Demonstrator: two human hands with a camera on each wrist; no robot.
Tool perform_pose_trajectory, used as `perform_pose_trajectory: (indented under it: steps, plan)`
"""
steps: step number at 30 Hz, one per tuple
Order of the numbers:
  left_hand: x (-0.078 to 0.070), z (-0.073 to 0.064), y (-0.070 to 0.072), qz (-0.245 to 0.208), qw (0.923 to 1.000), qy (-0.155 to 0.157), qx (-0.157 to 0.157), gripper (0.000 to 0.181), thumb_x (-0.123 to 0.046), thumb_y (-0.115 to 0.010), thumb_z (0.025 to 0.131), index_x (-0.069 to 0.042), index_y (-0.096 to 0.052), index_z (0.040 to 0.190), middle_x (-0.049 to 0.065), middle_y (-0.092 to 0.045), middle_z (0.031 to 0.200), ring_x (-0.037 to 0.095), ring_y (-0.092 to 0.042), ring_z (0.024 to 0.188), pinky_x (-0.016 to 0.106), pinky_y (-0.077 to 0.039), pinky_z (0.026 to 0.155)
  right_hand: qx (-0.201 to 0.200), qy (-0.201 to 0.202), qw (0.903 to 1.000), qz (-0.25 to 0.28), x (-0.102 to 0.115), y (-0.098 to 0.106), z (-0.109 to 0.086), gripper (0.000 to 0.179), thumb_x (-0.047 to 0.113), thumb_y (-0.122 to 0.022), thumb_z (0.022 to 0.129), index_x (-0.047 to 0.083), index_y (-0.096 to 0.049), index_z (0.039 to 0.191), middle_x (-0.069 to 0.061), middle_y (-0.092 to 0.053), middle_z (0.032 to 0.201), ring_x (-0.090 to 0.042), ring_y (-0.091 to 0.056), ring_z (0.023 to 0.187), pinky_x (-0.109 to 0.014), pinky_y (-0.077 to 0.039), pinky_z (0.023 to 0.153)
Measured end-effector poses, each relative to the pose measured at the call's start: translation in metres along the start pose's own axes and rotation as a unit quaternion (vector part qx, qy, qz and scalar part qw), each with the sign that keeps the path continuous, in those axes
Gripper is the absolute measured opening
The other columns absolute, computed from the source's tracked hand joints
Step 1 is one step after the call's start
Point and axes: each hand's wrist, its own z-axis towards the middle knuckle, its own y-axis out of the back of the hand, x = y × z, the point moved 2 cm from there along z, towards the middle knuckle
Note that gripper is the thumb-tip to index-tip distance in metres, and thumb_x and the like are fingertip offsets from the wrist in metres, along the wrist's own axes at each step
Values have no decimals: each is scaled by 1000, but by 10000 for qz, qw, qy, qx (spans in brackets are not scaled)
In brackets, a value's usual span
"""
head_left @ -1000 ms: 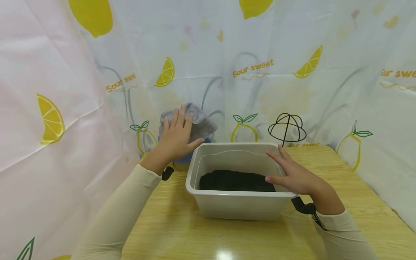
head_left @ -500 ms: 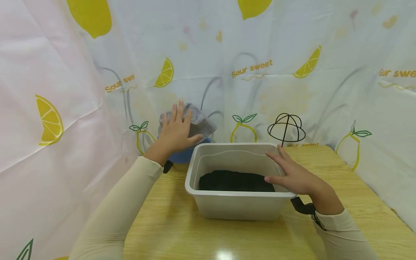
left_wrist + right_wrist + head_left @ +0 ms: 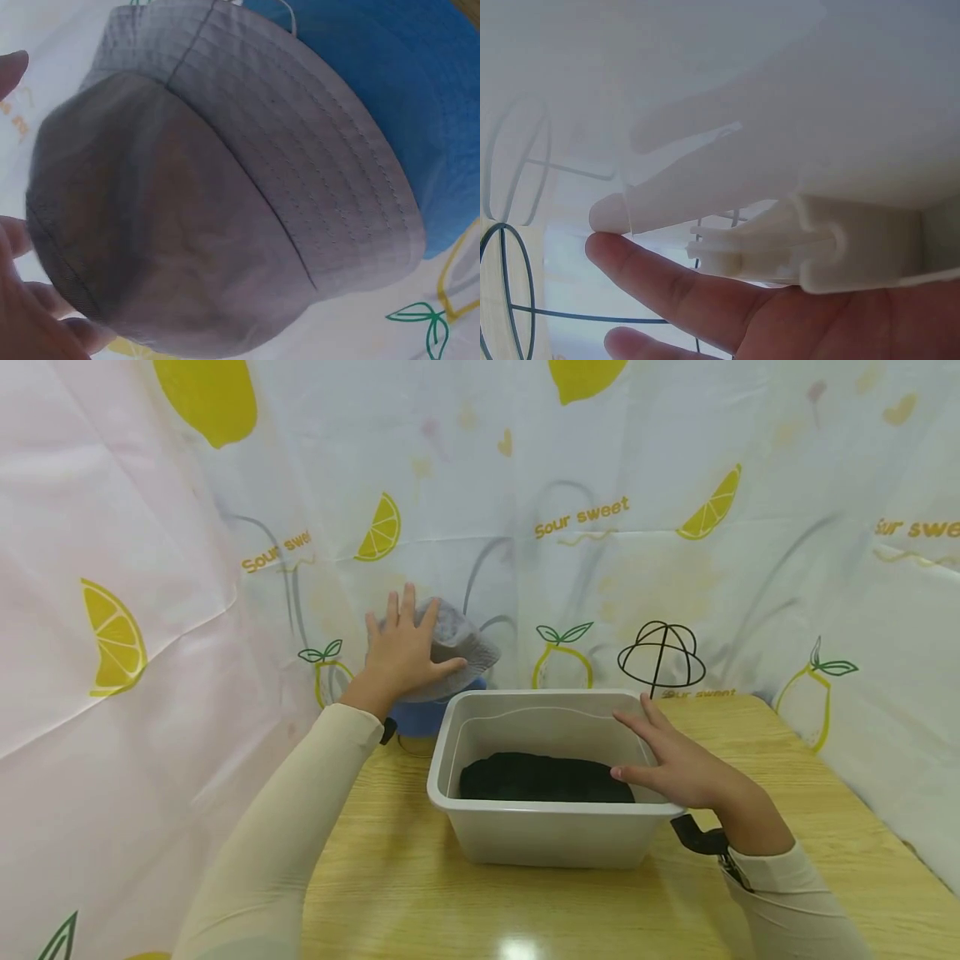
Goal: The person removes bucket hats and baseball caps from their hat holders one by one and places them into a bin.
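In the head view a grey bucket hat (image 3: 461,647) sits tilted on top of a blue hat (image 3: 420,718), behind and left of the bin. My left hand (image 3: 401,652) is raised in front of it with fingers and thumb spread. The left wrist view shows its fingertips at the grey crown (image 3: 172,217), with the blue brim (image 3: 405,97) behind. My right hand (image 3: 678,768) lies along the right rim of a light grey plastic bin (image 3: 555,839), fingers extended. Its fingers (image 3: 697,300) show beside the bin wall (image 3: 727,60) in the right wrist view.
Dark cloth (image 3: 547,777) lies inside the bin. A black wire dome-shaped stand (image 3: 662,660) rises behind the bin's right side. All this is on a wood-grain table (image 3: 420,893), with lemon-print curtains (image 3: 480,460) hanging at the back and sides.
My left hand has moved up and slightly left in front of the grey hat, uncovering more of its lower brim and the blue hat. The right hand and bin have stayed put.
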Motion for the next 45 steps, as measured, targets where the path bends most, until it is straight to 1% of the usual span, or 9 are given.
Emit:
perform_pose_trajectory:
  steps: [6, 10, 14, 19, 21, 24, 27, 36, 45]
  plan:
    - [8, 6, -4, -346, 9991, 229, -13, 108, -83, -60, 82, -33, -17, 167, 16, 10, 174, 51, 1, 158, 85, -11, 111, -10, 14, 10000, 23, 0, -1, 0, 87, 52, -69, 97, 18, -27, 165, -15, 16, 173, -54, -2, 156, -79, -19, 113]
    - [15, 9, -9, -487, 9983, 329, 24, 105, -82, -62, 82, -35, -21, 166, 16, 4, 175, 53, -6, 157, 86, -18, 109, -13, 9, 10000, 42, -1, -1, 0, 87, 52, -69, 97, 16, -28, 165, -15, 15, 173, -54, -2, 156, -79, -19, 113]
    - [17, 11, -12, -616, 9976, 296, 59, 100, -78, -65, 83, -34, -28, 165, 17, -3, 175, 54, -12, 156, 84, -26, 108, -14, 8, 10000, 7, -1, -1, 0, 87, 52, -69, 97, 15, -28, 165, -16, 15, 173, -55, -2, 156, -79, -19, 113]
    - [14, 14, -11, -563, 9983, 157, 34, 89, -70, -66, 88, -25, -40, 160, 20, -12, 173, 53, -21, 153, 80, -32, 108, -42, 4, 10000, 41, -1, 2, -1, 87, 51, -69, 97, 15, -28, 165, -16, 16, 173, -55, -1, 156, -79, -19, 113]
    - [13, 14, -11, -504, 9987, 70, -14, 85, -64, -68, 90, -18, -44, 157, 23, -24, 168, 51, -31, 149, 76, -37, 107, -56, 1, 10000, 67, -1, 2, -2, 86, 51, -69, 97, 15, -29, 165, -15, 16, 173, -55, -1, 156, -79, -19, 113]
    - [12, 13, -13, -421, 9990, -49, -120, 76, -58, -70, 91, -9, -53, 146, 24, -46, 154, 47, -49, 136, 69, -45, 103, -53, 1, 9999, 92, -1, 1, -2, 85, 51, -69, 97, 16, -29, 164, -16, 15, 173, -55, -1, 155, -80, -19, 113]
    - [14, 13, -16, -359, 9992, -113, -159, 71, -56, -70, 92, -3, -57, 138, 21, -56, 143, 43, -59, 123, 64, -50, 98, -44, 4, 9999, 106, 0, 0, -2, 85, 51, -69, 97, 16, -30, 164, -17, 15, 173, -56, -1, 155, -80, -19, 113]
    - [14, 14, -14, -511, 9982, -155, -264, 71, -50, -72, 92, 0, -55, 140, 19, -56, 146, 44, -61, 122, 62, -51, 98, -60, -30, 9999, 85, 0, -1, -1, 86, 51, -69, 97, 15, -30, 164, -17, 15, 173, -55, -2, 155, -79, -19, 113]
    - [14, 15, -10, -712, 9965, -132, -421, 80, -44, -77, 90, 3, -48, 148, 20, -50, 153, 42, -56, 131, 58, -50, 103, -53, -43, 9999, 107, -2, -2, 0, 87, 52, -69, 96, 14, -30, 164, -17, 15, 173, -55, -2, 155, -79, -20, 113]
